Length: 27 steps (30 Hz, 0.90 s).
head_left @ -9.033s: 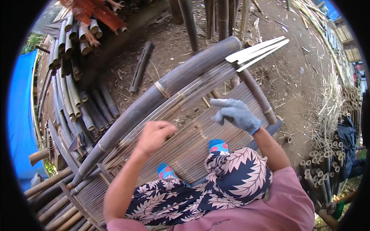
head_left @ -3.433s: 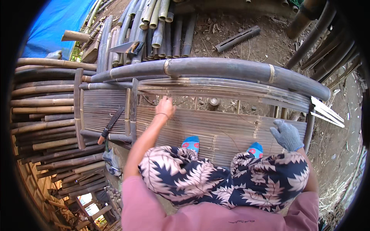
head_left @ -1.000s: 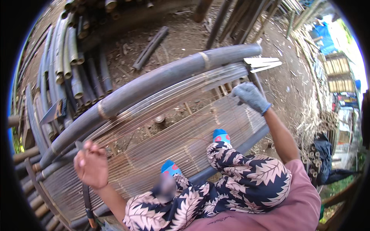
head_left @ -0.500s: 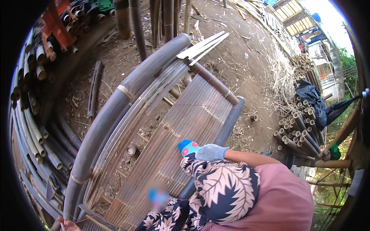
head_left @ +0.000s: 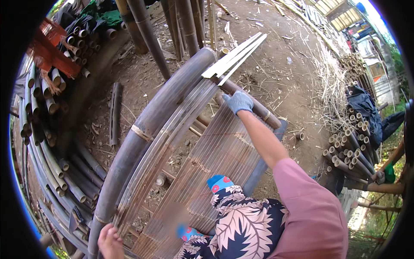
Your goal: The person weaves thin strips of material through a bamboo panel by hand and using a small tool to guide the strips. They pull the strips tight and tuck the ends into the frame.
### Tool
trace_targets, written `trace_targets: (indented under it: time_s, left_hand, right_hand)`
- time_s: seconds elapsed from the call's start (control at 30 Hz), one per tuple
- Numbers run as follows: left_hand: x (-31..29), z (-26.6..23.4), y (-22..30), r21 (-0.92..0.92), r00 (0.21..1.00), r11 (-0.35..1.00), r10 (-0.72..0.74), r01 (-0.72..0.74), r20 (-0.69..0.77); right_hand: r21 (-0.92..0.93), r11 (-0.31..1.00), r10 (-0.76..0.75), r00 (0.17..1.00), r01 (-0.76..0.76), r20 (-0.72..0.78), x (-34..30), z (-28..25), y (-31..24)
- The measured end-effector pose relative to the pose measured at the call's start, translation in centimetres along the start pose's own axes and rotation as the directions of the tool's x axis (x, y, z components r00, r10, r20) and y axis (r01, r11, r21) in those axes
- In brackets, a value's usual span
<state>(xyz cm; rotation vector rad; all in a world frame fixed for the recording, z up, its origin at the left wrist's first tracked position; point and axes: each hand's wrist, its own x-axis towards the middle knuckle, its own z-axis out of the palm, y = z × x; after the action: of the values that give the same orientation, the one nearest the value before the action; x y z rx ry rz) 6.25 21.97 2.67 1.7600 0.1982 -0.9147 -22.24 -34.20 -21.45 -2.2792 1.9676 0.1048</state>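
My right hand (head_left: 238, 102), in a grey knit glove, reaches to the far end of a bamboo bench. Its thumb is spread from the fingers, over the dark bamboo crosspiece (head_left: 266, 115) and the ends of the seat slats (head_left: 211, 149). Pale split bamboo strips (head_left: 241, 54) jut out just beyond it, continuing long brown strips (head_left: 172, 123) beside the thick curved rail (head_left: 142, 125). My bare left hand (head_left: 111, 242) is near the rail's close end, fingers loosely bent and slightly apart, with nothing visible in them. My feet in blue patterned socks (head_left: 220, 183) rest on the slats.
Bamboo poles (head_left: 56, 168) are stacked along the left. Upright poles (head_left: 187, 26) stand beyond the bench. Cut bamboo pieces (head_left: 351, 151) lie piled at the right under a dark sheet (head_left: 364, 108). Shavings (head_left: 327, 73) litter the dirt floor.
My right hand has moved from beside my knee out to the bench's far end, arm extended. My left hand has come farther into view at the lower left. The view has shifted slightly.
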Motion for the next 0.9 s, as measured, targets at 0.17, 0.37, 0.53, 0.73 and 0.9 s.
trace_targets:
  time_s: [0.17, 0.37, 0.53, 0.73, 0.9]
  left_hand:
    - [3.4, 14.9, -3.1, -0.141, 0.968, 0.975, -0.142, 0.173, 0.209]
    - [5.9, 28.7, -9.5, -0.463, 0.97, 0.853, -0.186, 0.24, 0.159]
    - [3.0, 32.1, -14.8, -0.51, 0.942, 0.792, -0.286, 0.335, 0.175]
    - [1.8, 31.5, -17.1, -0.45, 0.973, 0.863, -0.206, 0.23, 0.103]
    - [1.8, 31.1, -18.3, -0.406, 0.97, 0.881, -0.214, 0.242, 0.113]
  right_hand:
    - [-0.287, 0.919, -0.274, 0.961, 0.268, 0.021, -0.9, -1.2, -1.4]
    - [0.873, 0.438, -0.424, 0.807, -0.215, 0.411, -16.9, -6.7, -0.6]
    - [0.778, 0.597, -0.505, 0.663, -0.193, 0.552, -23.9, -5.8, -1.5]
    - [0.729, 0.605, -0.761, 0.502, 0.321, 0.41, -25.4, -4.5, -2.4]
    - [0.658, 0.636, -0.745, 0.542, 0.402, 0.389, -26.2, -4.4, -2.1]
